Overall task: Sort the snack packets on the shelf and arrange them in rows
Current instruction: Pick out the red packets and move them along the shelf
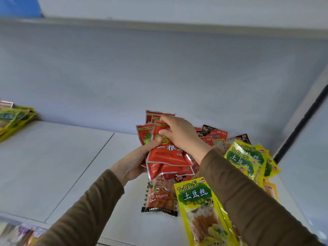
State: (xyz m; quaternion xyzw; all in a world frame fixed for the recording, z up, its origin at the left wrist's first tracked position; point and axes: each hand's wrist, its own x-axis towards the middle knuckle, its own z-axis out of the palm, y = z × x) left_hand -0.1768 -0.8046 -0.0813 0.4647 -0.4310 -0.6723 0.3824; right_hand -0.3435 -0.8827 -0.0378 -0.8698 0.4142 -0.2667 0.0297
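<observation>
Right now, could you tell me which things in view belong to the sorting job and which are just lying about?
Job:
- red packets, gripped by both hands, left and right
- yellow potato-strip packets
- black-edged packet
- yellow-green packets, far left
- shelf

Lying about:
- goods on the lower shelf, blurred

Red packets (166,155), yellow-green packets (200,206)

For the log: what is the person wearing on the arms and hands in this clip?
Both arms are in long olive-brown sleeves of plain, soft-looking fabric ending at the wrists. The left hand and right hand are bare: no gloves, rings, watch or markings show.
</observation>
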